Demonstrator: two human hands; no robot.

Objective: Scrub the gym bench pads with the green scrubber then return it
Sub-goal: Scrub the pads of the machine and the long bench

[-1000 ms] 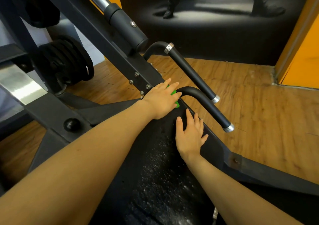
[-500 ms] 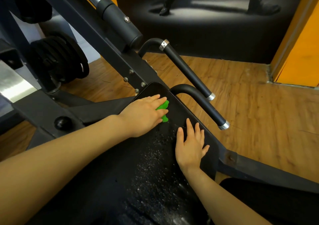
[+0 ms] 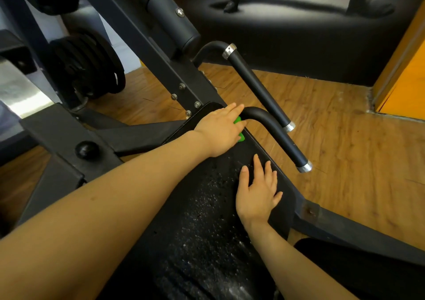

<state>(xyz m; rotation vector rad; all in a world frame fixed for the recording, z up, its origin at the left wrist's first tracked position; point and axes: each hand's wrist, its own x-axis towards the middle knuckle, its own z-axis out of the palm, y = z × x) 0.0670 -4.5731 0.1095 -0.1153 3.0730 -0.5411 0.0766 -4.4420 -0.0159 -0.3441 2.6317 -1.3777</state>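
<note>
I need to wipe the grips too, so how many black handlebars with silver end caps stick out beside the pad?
2. The upper handlebar runs above and behind; the lower handlebar curves out by the pad's top corner, near the green scrubber. Others may lie out of view.

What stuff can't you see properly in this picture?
- Head view: most of the green scrubber is hidden under the left hand, so its shape and how the fingers hold it cannot be told.
- The bench pad is cut off by the bottom edge.
- The pad under the right hand is covered by the palm.
- The weight plates are partly behind the black frame.
- The white specks on the pad are too small to identify.
</note>
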